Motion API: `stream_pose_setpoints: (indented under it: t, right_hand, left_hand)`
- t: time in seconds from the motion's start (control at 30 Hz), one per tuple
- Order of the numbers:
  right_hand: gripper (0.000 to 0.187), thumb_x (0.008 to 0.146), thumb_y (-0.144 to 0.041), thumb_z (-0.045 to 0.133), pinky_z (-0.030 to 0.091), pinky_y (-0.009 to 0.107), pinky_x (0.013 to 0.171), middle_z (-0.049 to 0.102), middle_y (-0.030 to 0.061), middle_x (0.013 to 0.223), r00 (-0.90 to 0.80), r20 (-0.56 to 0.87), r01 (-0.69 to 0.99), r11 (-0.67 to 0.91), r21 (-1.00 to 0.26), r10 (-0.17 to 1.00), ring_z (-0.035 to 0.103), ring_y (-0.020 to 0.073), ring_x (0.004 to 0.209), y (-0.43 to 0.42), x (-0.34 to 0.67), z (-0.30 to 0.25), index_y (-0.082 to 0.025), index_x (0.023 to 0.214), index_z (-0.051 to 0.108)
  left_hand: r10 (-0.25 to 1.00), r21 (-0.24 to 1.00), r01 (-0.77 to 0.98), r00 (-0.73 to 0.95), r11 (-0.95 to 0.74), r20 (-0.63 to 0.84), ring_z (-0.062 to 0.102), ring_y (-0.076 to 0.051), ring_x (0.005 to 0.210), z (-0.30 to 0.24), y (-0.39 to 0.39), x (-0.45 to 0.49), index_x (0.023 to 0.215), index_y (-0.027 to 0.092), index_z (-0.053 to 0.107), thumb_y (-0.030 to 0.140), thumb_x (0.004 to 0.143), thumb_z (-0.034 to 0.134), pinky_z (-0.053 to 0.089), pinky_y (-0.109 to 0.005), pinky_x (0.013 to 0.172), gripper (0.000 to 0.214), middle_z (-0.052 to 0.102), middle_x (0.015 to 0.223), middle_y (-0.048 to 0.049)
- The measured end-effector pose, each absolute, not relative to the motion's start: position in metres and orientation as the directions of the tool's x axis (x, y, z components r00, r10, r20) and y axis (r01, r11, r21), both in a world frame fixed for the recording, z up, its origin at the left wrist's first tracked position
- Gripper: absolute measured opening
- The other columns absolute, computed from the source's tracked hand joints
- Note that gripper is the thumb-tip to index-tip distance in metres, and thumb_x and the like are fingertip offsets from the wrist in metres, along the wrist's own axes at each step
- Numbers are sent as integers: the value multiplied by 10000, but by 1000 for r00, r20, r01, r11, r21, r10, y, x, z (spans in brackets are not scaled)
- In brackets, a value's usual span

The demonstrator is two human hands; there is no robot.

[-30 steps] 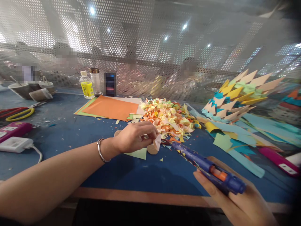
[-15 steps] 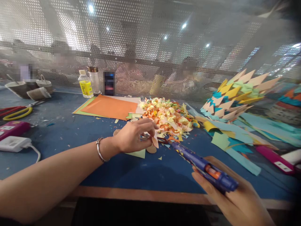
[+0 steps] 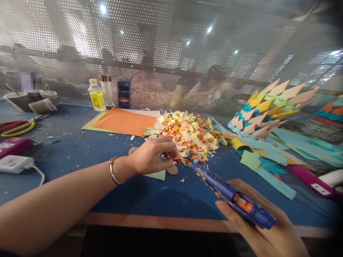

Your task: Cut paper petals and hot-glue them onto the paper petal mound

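My right hand [image 3: 270, 225] is wrapped round a blue hot glue gun [image 3: 233, 198] with an orange part showing in its rear top. Its tip points away and to the left, close to the fingers of my left hand [image 3: 157, 155]. Those fingers pinch a small peach paper piece [image 3: 180, 157], partly hidden behind them. Right behind them rises a heap of small folded paper pieces [image 3: 190, 132] in cream, peach, orange and green. Beneath the left hand lie a pale green paper sheet [image 3: 158, 175] and a round brown piece [image 3: 172, 169].
Orange paper sheets [image 3: 125, 121], a yellow-labelled bottle [image 3: 97, 96], a glass jar [image 3: 107, 92] and a phone [image 3: 124, 94] stand or lie behind. Scissors [image 3: 20, 130] and a white plug [image 3: 16, 164] are left. A spiky paper construction [image 3: 265, 110] and blue paper strips [image 3: 276, 182] are right.
The peach paper piece has turned from hanging down to pointing right, towards the glue gun's tip. The glue gun has shifted slightly, its rear end lower and nearer to me.
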State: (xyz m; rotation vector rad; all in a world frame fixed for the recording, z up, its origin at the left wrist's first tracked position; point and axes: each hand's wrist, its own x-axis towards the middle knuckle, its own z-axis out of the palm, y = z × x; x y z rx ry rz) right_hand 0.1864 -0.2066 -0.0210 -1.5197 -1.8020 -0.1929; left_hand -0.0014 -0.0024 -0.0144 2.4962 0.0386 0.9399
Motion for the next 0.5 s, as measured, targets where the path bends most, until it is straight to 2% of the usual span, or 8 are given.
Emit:
stream_pose_setpoints:
  t: [0.2,0.5]
  right_hand:
    - [95,892,-311,596,535,163,575,673,-22,765,-4,614,885,289,-365,789,679,125,627,-209,188,-22,-235,947,577]
    - [65,905,-299,575,519,152,538,636,-36,721,-18,586,880,291,-375,810,645,108,573,-208,188,-22,-237,919,567]
  left_hand:
    - [204,468,-142,765,-872,611,566,-128,750,-13,-3,-1,846,152,686,22,742,574,507,-261,683,201,594,808,-42]
    - [218,571,-182,800,-800,559,591,-128,735,-13,-8,-1,805,146,637,80,739,651,530,-267,670,95,647,842,-62]
